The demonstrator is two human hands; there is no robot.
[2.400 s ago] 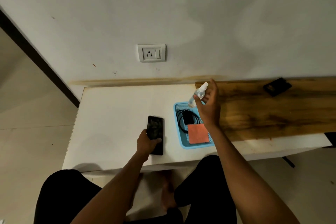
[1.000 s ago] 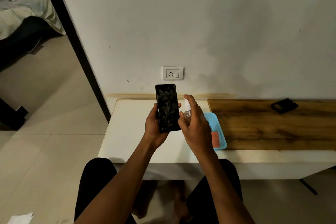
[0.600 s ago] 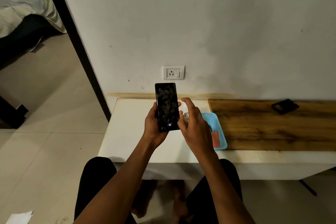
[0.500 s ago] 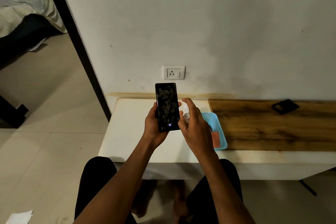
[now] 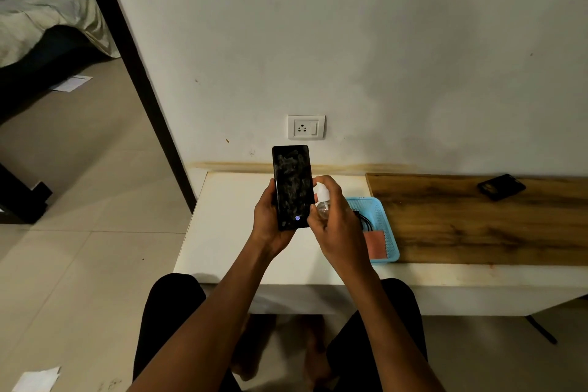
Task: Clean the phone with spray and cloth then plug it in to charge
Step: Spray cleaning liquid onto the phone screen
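Phone [image 5: 291, 186] is gripped upright by left fingers [image 5: 270, 189]; spray bottle [image 5: 322, 202] is squeezed by right fingers [image 5: 329, 183] (very close). Too much wetness could be dripped inside.

no readable text, fingerprint icon on phone [image 5: 292, 186] screen

The black rectangular phone [image 5: 292, 186] has a glossy glass face, smeared grey. The small spray bottle [image 5: 322, 204] is clear plastic. The blue perforated plastic basket [image 5: 388, 234] looks matt. The white tabletop [image 5: 229, 232] is smooth; beside it lies a grained, brown wooden board [image 5: 477, 223].
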